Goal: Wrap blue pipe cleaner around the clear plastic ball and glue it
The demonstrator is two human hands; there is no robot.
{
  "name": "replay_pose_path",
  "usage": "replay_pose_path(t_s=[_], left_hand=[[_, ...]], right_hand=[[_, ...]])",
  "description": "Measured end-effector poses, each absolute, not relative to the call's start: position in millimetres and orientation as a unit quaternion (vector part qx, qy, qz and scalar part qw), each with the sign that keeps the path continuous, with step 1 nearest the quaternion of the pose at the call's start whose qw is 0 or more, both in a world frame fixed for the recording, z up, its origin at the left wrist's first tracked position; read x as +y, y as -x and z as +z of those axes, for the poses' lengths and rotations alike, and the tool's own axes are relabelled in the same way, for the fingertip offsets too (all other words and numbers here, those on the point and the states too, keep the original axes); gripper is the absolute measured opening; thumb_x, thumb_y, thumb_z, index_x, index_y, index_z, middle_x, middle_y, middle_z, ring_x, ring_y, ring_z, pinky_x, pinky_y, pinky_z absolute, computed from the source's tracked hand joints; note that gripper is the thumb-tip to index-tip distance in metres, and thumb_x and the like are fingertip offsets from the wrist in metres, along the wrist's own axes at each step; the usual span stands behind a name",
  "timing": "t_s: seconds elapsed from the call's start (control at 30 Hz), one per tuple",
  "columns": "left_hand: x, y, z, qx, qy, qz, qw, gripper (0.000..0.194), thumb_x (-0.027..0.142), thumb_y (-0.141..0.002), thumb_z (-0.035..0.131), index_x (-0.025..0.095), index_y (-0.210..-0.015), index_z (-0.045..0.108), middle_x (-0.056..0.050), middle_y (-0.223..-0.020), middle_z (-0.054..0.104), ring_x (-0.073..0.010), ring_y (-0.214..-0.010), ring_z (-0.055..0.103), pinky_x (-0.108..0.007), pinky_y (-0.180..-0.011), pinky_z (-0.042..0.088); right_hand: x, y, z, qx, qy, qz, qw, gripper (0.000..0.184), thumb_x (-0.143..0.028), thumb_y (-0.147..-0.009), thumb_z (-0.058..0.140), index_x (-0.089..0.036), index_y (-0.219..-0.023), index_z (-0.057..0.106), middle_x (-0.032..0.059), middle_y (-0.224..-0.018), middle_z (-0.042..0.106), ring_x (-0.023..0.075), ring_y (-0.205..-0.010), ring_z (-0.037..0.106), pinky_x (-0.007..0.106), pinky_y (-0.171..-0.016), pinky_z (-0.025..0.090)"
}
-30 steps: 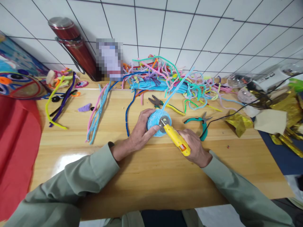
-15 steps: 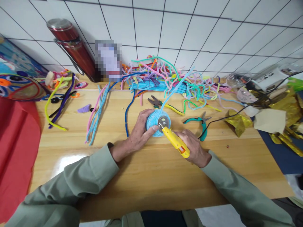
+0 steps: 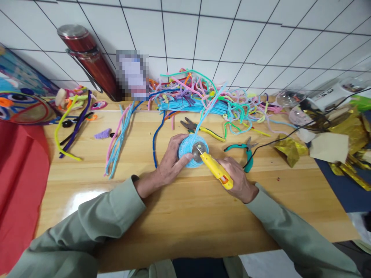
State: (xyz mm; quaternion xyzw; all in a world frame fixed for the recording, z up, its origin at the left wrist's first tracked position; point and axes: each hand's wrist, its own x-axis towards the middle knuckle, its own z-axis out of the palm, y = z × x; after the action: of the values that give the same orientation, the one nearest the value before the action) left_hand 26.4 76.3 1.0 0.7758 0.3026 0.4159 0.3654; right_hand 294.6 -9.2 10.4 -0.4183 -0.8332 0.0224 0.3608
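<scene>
My left hand (image 3: 173, 159) is closed on a round ball wrapped in light blue pipe cleaner (image 3: 187, 148), thumb across its near side. A bare, clear patch of the ball (image 3: 198, 151) shows at its right. From the top of the wrapping, a loose length of pipe cleaner (image 3: 211, 107) sticks up toward the wall. In my right hand (image 3: 235, 177) is a yellow hot glue gun (image 3: 217, 170), its metal nozzle over the clear patch; whether it touches, I cannot tell. The fingers behind the gun are partly hidden.
Pliers with yellow handles (image 3: 211, 133) lie just beyond the ball, teal pliers (image 3: 249, 154) to the right. A black cord (image 3: 282, 139) runs off rightward. Pipe cleaners (image 3: 191, 104) heap along the wall near a red thermos (image 3: 92, 61). Gold wrapping (image 3: 292, 150) lies at right.
The loose pipe cleaner end has swung a little to the left. The glue gun's nozzle has shifted slightly right and up on the clear patch. Both hands keep their holds.
</scene>
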Motion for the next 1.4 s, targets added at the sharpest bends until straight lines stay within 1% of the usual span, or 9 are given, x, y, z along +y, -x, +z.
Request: replay_pose_path(t_s=[0.13,0.27,0.33,0.5,0.67,0.87,1.13,1.23,1.4], left_hand=[[76.8,-27.0,-2.5,0.308,-0.766,0.424,0.371,0.053,0.054,-0.112,0.053,0.027,-0.157,0.042,-0.014,-0.152,0.053,-0.0312,-0.143,0.054,-0.055,-0.124,0.047],[76.0,-27.7,-2.8,0.313,-0.756,0.429,0.384,0.053,0.054,-0.112,0.053,0.027,-0.156,0.042,-0.014,-0.152,0.054,-0.0304,-0.142,0.054,-0.053,-0.125,0.047],[75.2,-27.6,-1.7,0.313,-0.753,0.429,0.389,0.053,0.054,-0.112,0.053,0.027,-0.156,0.043,-0.014,-0.152,0.054,-0.0301,-0.143,0.054,-0.052,-0.125,0.047],[75.2,-26.5,-1.5,0.315,-0.744,0.423,0.41,0.053,0.053,-0.112,0.054,0.027,-0.156,0.045,-0.013,-0.153,0.055,-0.0294,-0.142,0.055,-0.052,-0.126,0.047],[77.5,-25.4,-4.6,0.316,-0.739,0.421,0.421,0.054,0.055,-0.111,0.055,0.028,-0.157,0.045,-0.013,-0.153,0.056,-0.03,-0.14,0.057,-0.053,-0.125,0.048],[77.2,-25.5,-2.5,0.315,-0.742,0.418,0.419,0.054,0.054,-0.111,0.055,0.027,-0.157,0.046,-0.013,-0.154,0.056,-0.0304,-0.141,0.056,-0.053,-0.125,0.048],[76.4,-25.6,0.2,0.299,-0.765,0.421,0.385,0.053,0.052,-0.111,0.055,0.027,-0.157,0.045,-0.014,-0.152,0.056,-0.0314,-0.142,0.055,-0.054,-0.124,0.05],[76.0,-26.0,0.7,0.296,-0.765,0.424,0.384,0.052,0.052,-0.111,0.055,0.028,-0.156,0.046,-0.014,-0.152,0.056,-0.0321,-0.142,0.055,-0.055,-0.123,0.05],[75.9,-26.4,0.0,0.292,-0.765,0.429,0.382,0.051,0.051,-0.111,0.056,0.029,-0.156,0.047,-0.013,-0.151,0.056,-0.0311,-0.142,0.055,-0.054,-0.123,0.05]], right_hand=[[-8.2,-295.1,9.0,-0.844,0.397,0.04,0.358,0.034,-0.035,-0.114,0.043,-0.019,-0.14,0.058,0.0066,-0.09,0.069,0.0247,-0.076,0.065,0.039,-0.068,0.055],[-7.0,-297.5,7.5,-0.831,0.43,0.039,0.352,0.033,-0.027,-0.109,0.051,-0.023,-0.142,0.059,0.0064,-0.091,0.071,0.0263,-0.078,0.066,0.04,-0.07,0.056],[-6.7,-298.8,7.8,-0.826,0.433,0.043,0.358,0.035,-0.027,-0.109,0.052,-0.024,-0.143,0.059,0.0064,-0.092,0.071,0.0269,-0.079,0.067,0.04,-0.07,0.056],[-5.3,-300.3,10.0,-0.842,0.395,0.063,0.362,0.036,-0.036,-0.113,0.045,-0.022,-0.143,0.06,0.0066,-0.089,0.068,0.026,-0.076,0.064,0.04,-0.068,0.053],[-2.8,-303.4,7.5,-0.837,0.41,0.057,0.356,0.036,-0.033,-0.111,0.049,-0.023,-0.144,0.059,0.0072,-0.091,0.069,0.0269,-0.077,0.064,0.04,-0.07,0.054],[-4.5,-301.9,8.6,-0.841,0.403,0.047,0.358,0.037,-0.036,-0.113,0.043,-0.023,-0.144,0.058,0.0069,-0.09,0.068,0.0271,-0.077,0.065,0.04,-0.069,0.055],[-9.0,-299.6,8.2,-0.832,0.431,0.033,0.348,0.034,-0.029,-0.11,0.051,-0.024,-0.142,0.057,0.0063,-0.091,0.072,0.0261,-0.075,0.066,0.039,-0.067,0.054],[-10.3,-297.7,9.6,-0.834,0.423,0.039,0.353,0.032,-0.029,-0.11,0.049,-0.023,-0.141,0.057,0.0062,-0.09,0.072,0.0254,-0.074,0.066,0.039,-0.067,0.055],[-10.6,-295.8,13.1,-0.829,0.433,0.022,0.353,0.027,-0.03,-0.112,0.049,-0.022,-0.136,0.059,0.0066,-0.089,0.071,0.0247,-0.075,0.067,0.038,-0.066,0.055]])
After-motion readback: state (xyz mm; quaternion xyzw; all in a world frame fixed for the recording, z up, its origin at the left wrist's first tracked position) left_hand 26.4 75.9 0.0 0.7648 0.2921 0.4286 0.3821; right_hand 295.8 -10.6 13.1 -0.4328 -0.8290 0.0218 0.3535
